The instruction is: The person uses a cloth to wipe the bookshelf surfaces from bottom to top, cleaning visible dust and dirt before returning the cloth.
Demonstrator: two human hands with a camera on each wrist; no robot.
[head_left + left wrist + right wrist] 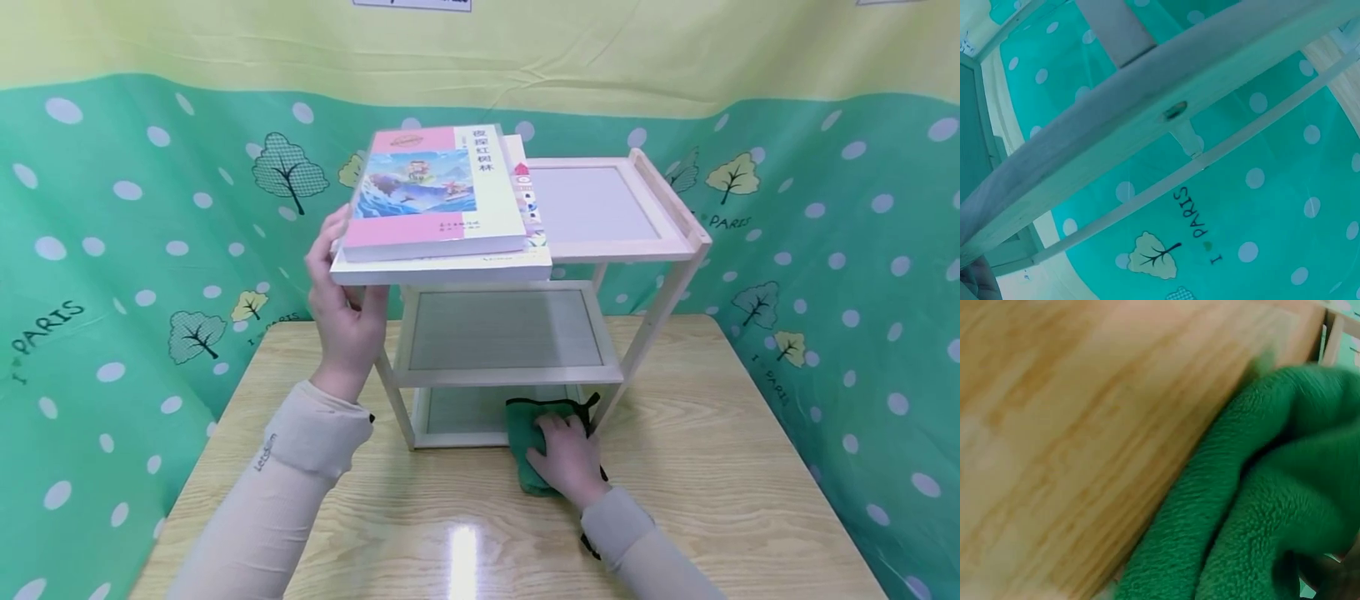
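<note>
A small three-tier wooden shelf rack (626, 375) stands on the table. Two stacked books lie at the left of its top tier: a pink-and-cream one (438, 179) over a wider white one (442, 273). My left hand (348, 321) grips the rack's upper left side, its fingers beside the books' left edge; the books partly hide the grip. In the left wrist view, a few fingers (979, 281) show at a wooden bar. Low at the rack's front right, my right hand (566, 454) holds a folded green cloth (1260, 506) with black edging, by the bottom tier.
The wood-grain table (420, 517) runs around the rack, with a bright light reflection in front. A green dotted curtain (135, 275) with printed trees hangs behind and at both sides. The rack's middle tier (502, 333) has a pale wooden frame.
</note>
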